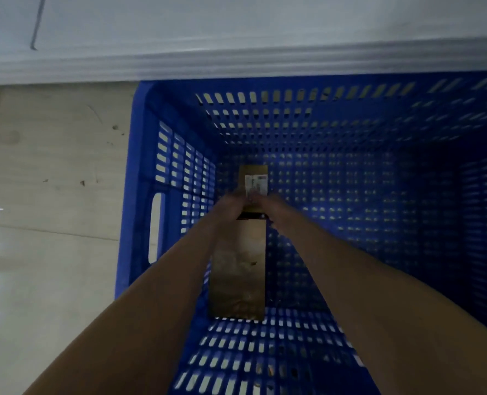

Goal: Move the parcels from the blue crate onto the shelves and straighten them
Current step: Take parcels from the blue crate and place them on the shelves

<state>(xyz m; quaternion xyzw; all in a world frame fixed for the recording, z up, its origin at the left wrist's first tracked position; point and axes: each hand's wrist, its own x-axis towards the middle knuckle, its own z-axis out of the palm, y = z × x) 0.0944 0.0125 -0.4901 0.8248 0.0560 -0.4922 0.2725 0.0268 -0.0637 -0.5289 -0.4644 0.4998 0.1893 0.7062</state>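
I look straight down into a deep blue perforated crate [176, 172]. A long brown cardboard parcel [241, 269] with a white label at its far end lies near the crate's left wall. Both my arms reach down into the crate. My left hand [229, 205] grips the parcel's left edge just below the label. My right hand [268, 208] grips its right edge at the same height. The picture is dim and blurred, so single fingers are hard to make out. No other parcel shows in the crate.
A pale shelf board or wall edge [236, 61] runs across the top, right behind the crate. Light tiled floor [51, 195] lies to the crate's left. An oval handle slot [155, 226] is cut in the crate's left wall.
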